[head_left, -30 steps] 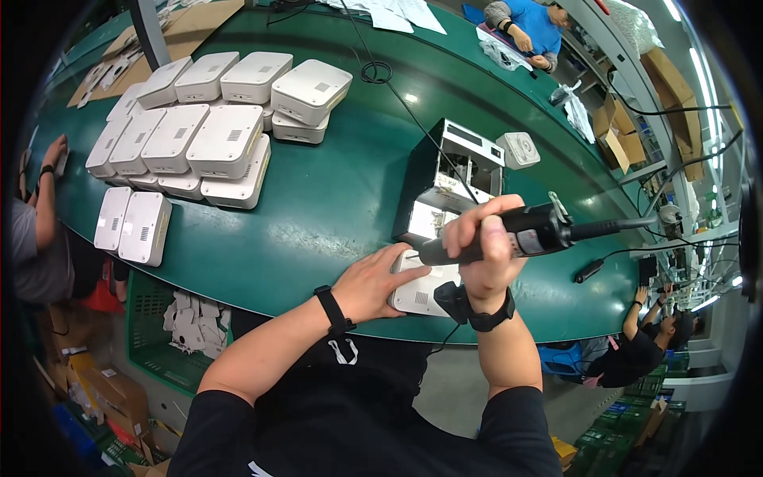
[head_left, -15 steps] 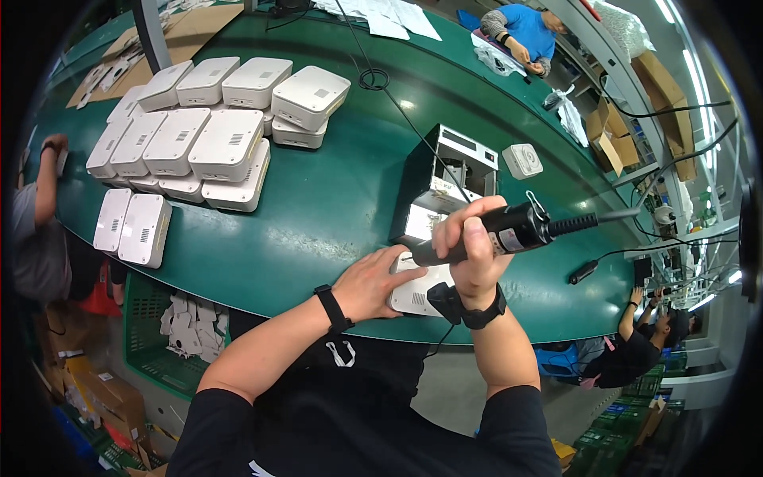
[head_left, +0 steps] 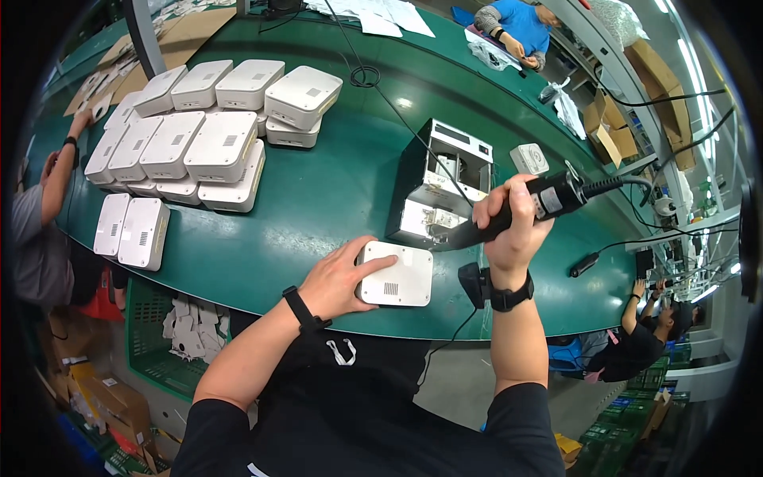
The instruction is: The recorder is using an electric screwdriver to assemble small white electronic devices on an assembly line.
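Note:
A white plastic device casing (head_left: 407,270) with a vent grille and corner holes lies flat near the table's front edge. My left hand (head_left: 338,280) grips its left end, thumb on top and fingers along the side. In my right hand (head_left: 513,226), the fingers wrap round a black corded electric screwdriver (head_left: 551,200). The screwdriver is tilted, its nose pointing down-left at the tray of a black-and-silver screw feeder (head_left: 407,183), apart from the casing. Its bit tip is too small to make out.
Stacked white casings (head_left: 222,147) fill the table's left part, with two more (head_left: 143,234) near the front edge. A small white box (head_left: 528,159) sits right of the feeder. A green crate (head_left: 151,350) stands below the table. Co-workers (head_left: 520,32) are left, right and across.
The screwdriver has lifted off the casing and moved right, over to the feeder. My left hand and the casing have shifted slightly left. The co-worker at left reaches farther out.

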The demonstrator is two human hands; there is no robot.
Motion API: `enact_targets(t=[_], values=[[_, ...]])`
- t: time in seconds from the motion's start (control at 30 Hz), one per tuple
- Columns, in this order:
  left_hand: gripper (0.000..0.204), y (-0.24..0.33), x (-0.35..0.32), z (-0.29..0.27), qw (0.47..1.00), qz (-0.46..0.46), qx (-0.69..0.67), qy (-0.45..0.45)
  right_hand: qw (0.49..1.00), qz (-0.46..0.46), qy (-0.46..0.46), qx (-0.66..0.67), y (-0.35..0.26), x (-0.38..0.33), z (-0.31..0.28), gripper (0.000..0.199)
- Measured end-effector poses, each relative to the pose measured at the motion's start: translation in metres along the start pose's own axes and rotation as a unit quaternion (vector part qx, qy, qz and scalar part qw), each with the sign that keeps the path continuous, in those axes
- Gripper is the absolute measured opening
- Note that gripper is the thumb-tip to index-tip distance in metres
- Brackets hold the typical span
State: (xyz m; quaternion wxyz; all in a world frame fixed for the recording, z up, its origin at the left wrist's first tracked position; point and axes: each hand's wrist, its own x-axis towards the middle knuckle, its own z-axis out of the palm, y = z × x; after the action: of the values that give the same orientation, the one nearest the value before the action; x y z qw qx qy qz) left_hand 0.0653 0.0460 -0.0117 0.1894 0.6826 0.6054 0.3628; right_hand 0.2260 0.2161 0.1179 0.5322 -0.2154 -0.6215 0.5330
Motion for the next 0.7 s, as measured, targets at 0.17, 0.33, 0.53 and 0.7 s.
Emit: enact_targets(t=[0.17,0.33,0.53,0.7], values=[[0.077,-0.001,-0.002,0.003,1.000,-0.006,0.006,0.018,0.998,0.047,-0.026,0.033,-0.017,-0.043,-0.008,0.020],[0.078,-0.002,0.000,0.000,1.000,-0.005,-0.005,-0.001,0.998,0.043,-0.051,0.019,-0.027,-0.070,-0.014,0.026],[0.079,-0.002,0.001,0.003,1.000,-0.009,0.004,-0.008,0.998,0.040,-0.045,0.020,-0.017,-0.085,-0.020,0.025],[0.079,0.000,0.002,0.002,1.000,-0.009,-0.006,-0.008,0.999,0.036,-0.033,0.021,-0.005,-0.092,-0.023,0.024]])
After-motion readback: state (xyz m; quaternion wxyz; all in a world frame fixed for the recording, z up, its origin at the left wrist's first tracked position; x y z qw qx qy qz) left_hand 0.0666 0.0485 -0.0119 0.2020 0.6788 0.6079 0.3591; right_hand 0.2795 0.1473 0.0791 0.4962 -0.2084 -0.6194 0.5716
